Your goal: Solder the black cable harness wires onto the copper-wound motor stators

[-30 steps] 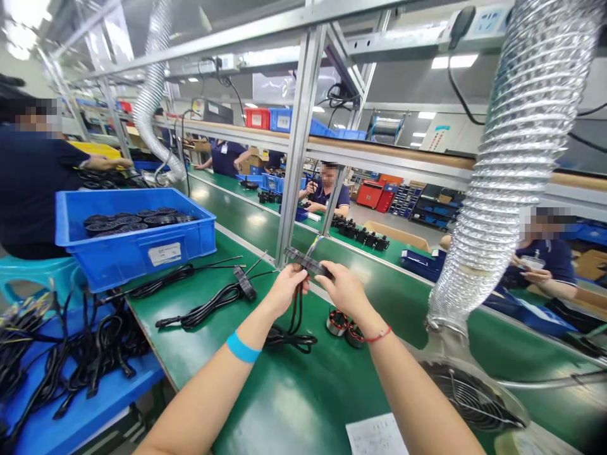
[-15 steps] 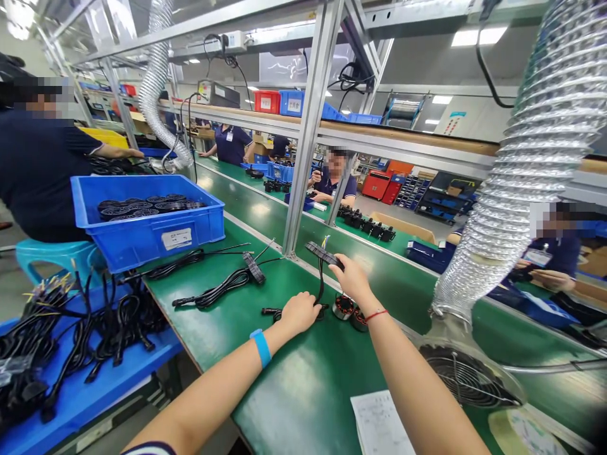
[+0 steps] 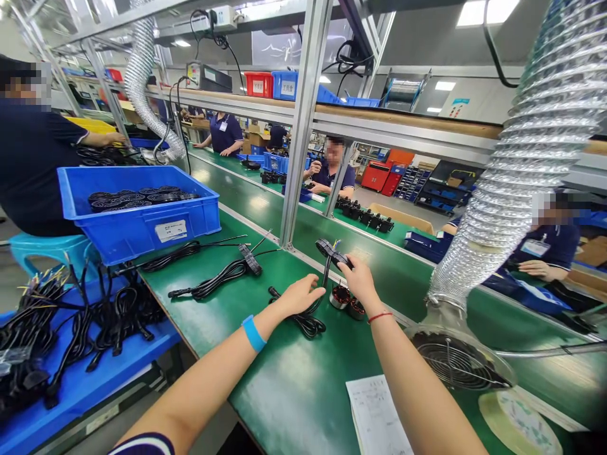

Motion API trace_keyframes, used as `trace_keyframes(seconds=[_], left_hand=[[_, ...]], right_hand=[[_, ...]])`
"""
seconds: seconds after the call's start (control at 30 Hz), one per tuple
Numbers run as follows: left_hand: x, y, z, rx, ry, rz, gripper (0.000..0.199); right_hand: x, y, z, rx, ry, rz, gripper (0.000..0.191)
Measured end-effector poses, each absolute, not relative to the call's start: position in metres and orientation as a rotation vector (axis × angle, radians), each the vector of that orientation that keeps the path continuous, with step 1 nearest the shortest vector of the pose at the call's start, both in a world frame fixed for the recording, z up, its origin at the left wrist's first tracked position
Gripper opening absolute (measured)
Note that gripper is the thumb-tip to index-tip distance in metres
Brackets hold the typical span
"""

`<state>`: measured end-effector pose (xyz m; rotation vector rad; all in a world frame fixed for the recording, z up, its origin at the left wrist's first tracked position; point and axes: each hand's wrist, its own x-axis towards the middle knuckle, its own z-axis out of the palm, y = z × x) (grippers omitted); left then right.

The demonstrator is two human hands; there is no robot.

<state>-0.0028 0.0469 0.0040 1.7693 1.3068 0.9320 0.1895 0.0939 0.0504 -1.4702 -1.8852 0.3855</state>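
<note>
Between finger and thumb, my right hand (image 3: 359,277) grips a black plastic part (image 3: 326,248) above the green bench; a black cable hangs from it and thin coloured wires stick up. My left hand (image 3: 301,294) is beside that cable, over a coiled black cable (image 3: 309,325) on the bench; its fingertips are near the hanging cable, and whether they pinch it is unclear. Two round motor parts with red windings (image 3: 340,297) sit by my right hand. Another black part (image 3: 250,260) with a coiled cable (image 3: 213,282) lies to the left.
A blue bin (image 3: 142,221) of black parts stands at the back left. Cable bundles lie on a blue surface (image 3: 90,395) at left. A metal post (image 3: 300,126), a fume duct hood (image 3: 455,354) and papers (image 3: 377,411) are near. Several people work around.
My left hand has lifted off the coiled cable and moved slightly up, uncovering more of the coil. The black part in my right hand has tilted. The camera view has shifted a little.
</note>
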Motion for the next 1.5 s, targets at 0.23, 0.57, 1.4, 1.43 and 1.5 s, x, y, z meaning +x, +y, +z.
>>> trace_keyframes(seconds=[0.23,0.57,1.4,1.43,1.5], left_hand=[[0.024,0.048,-0.012,1.364,1.138,1.068,0.026],[-0.013,0.054,0.043,1.087,0.943,1.123,0.030],[-0.126,-0.009,0.015,1.881,2.058,0.836,0.029],[-0.131,-0.021,0.002,1.939,2.014,0.794,0.036],[-0.140,-0.045,-0.019,2.124,1.953,0.633,0.048]], right_hand=[[0.203,0.089,0.050,-1.395,-1.866,0.417,0.030],[0.174,0.061,0.057,-1.130,-2.057,0.412,0.030],[0.083,0.055,-0.009,-1.193,-2.401,0.489,0.021],[0.085,0.057,-0.014,-1.206,-2.414,0.479,0.022],[0.084,0.058,-0.018,-1.210,-2.428,0.469,0.023]])
